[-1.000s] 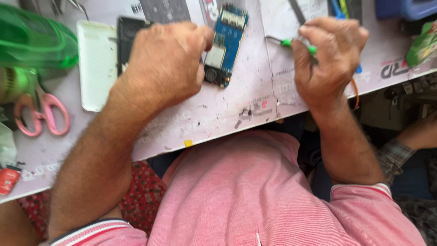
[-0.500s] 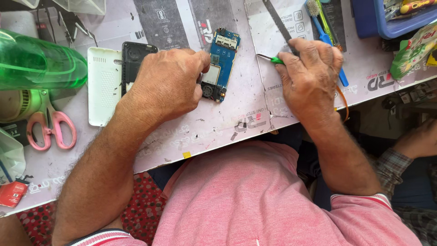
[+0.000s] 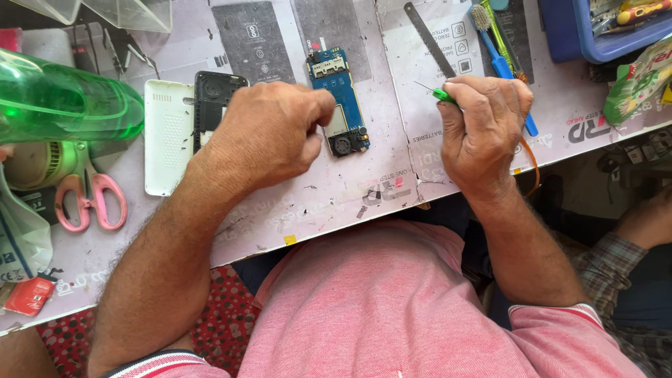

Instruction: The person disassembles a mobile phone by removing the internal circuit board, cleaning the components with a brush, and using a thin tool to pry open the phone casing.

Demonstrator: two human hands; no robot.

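A blue phone circuit board (image 3: 341, 98) lies flat on the worn white worktop (image 3: 336, 196). My left hand (image 3: 269, 133) rests just left of it, fingers curled, with the fingertips at the board's left edge; whether they pinch anything is hidden. My right hand (image 3: 483, 129) is closed around a green-handled screwdriver (image 3: 437, 93), whose thin tip points left toward the board but stays apart from it. A black phone frame (image 3: 213, 94) and a white back cover (image 3: 166, 136) lie left of my left hand.
Pink-handled scissors (image 3: 87, 199) and a green transparent bottle (image 3: 59, 101) sit at the left. A steel ruler (image 3: 428, 38), a blue toothbrush (image 3: 493, 49) and a blue tray (image 3: 595, 28) lie at the back right. Another person's sleeve (image 3: 623, 273) is at the right edge.
The view has drifted, so the board and both hands sit lower in the frame. My right hand has pulled the screwdriver slightly back from the board. My left hand stays beside the board.
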